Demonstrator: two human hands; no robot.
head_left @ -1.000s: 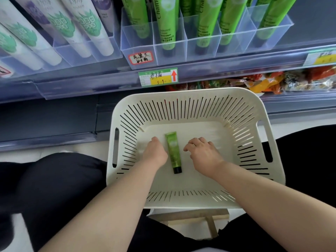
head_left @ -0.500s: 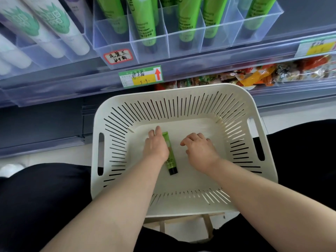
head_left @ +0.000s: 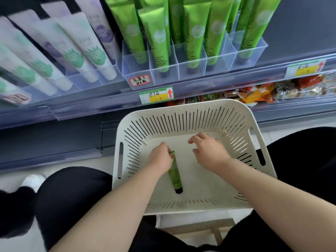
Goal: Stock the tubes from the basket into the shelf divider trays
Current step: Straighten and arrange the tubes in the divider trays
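One small green tube [head_left: 175,176] with a black cap lies in the cream slotted basket [head_left: 183,113] on my lap. My left hand [head_left: 160,158] pinches the tube's crimped upper end, with the cap pointing toward me. My right hand [head_left: 209,150] hovers over the basket floor to the right with fingers loosely spread, holding nothing. Above the basket, clear shelf divider trays [head_left: 163,75] hold several tall green tubes [head_left: 158,40] standing cap down.
White tubes with green and purple prints [head_left: 85,51] fill trays to the left. Price labels [head_left: 156,95] sit on the shelf rail. Snack packets [head_left: 254,95] lie on the lower shelf behind the basket. My black-clad knees flank the basket, and a wooden stool [head_left: 216,231] shows below.
My left hand has closed on the tube's upper end, which lay untouched between my hands. The right hand moved off to the right. The view shifted upward toward the shelf.
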